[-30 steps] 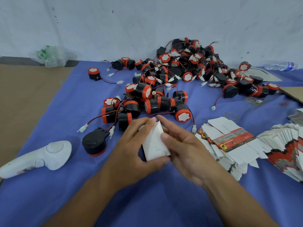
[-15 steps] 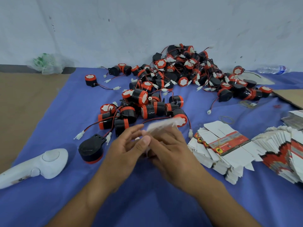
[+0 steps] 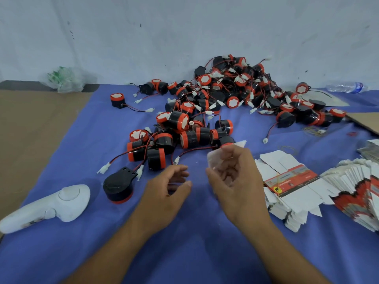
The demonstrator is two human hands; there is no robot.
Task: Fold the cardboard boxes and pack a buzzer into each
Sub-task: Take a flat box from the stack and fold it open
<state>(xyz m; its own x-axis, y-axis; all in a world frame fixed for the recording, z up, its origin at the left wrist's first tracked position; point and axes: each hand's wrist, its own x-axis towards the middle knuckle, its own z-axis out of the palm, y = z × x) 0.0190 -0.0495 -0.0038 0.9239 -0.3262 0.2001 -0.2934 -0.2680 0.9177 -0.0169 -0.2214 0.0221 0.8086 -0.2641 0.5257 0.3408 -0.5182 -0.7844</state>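
My right hand (image 3: pixel 235 181) grips a small white cardboard box (image 3: pixel 214 158), blurred by motion, just above the blue cloth. My left hand (image 3: pixel 170 189) hovers a little to its left, fingers loosely curled and holding nothing. Right behind both hands lies a cluster of black-and-red buzzers (image 3: pixel 176 136) with red and black wires. One black buzzer (image 3: pixel 119 186) stands alone to the left of my left hand. A bigger buzzer pile (image 3: pixel 235 87) sits against the wall. Flat printed box blanks (image 3: pixel 287 181) are stacked to the right of my right hand.
A white handheld controller (image 3: pixel 51 206) lies at the near left. A second fanned stack of blanks (image 3: pixel 359 191) fills the right edge. A water bottle (image 3: pixel 346 87) and a plastic bag (image 3: pixel 65 78) lie by the wall. Rubber bands (image 3: pixel 289 148) lie near the blanks.
Both hands were together folding the box. Now my left hand has let go and drawn left, while my right hand swings the box up and to the right.
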